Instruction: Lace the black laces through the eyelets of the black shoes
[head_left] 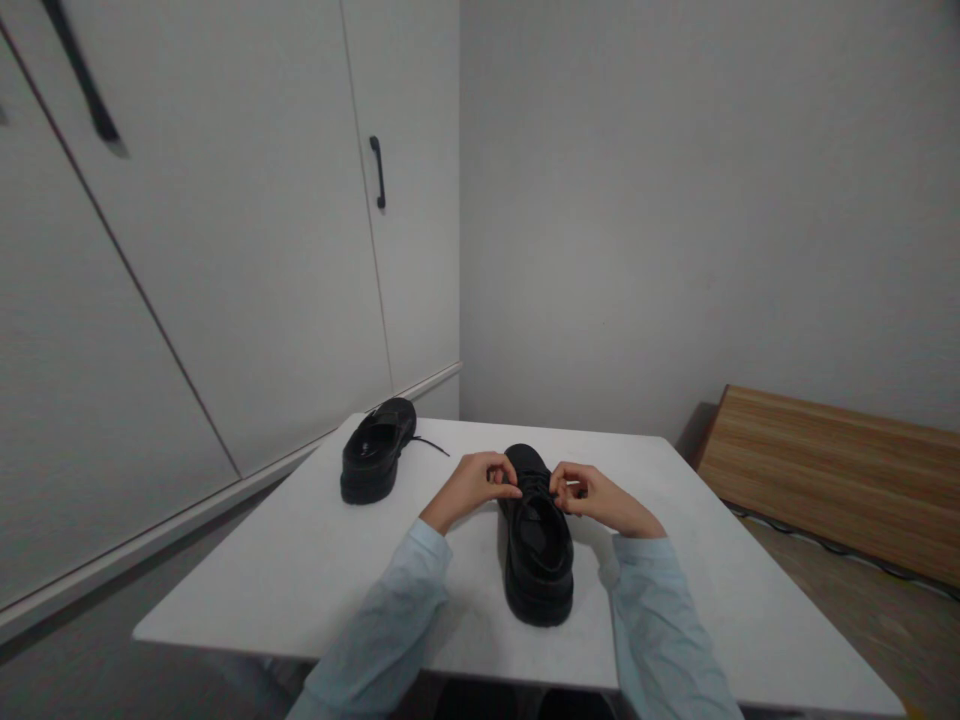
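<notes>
A black lace-up shoe [538, 592] stands upright on the white table in front of me, its heel toward me and its toe pointing away. My left hand [477, 482] is at the left side of its lacing, thumb and fingers closed in a pinch on the shoelace [534, 484]. On the opposite side, my right hand [596, 495] also pinches the lace, with its fingers curled. The thin black lace ends are hard to make out between the fingers. Another black shoe [369, 485] sits farther back on the left, one lace end trailing to its right.
The white table [300, 590] spans the area before me. White cabinets [247, 230] with dark handles rise along the left, and a grey wall stands behind. A wood-grain board [832, 470] lies beyond the table's right edge, with a dark cable along its lower side.
</notes>
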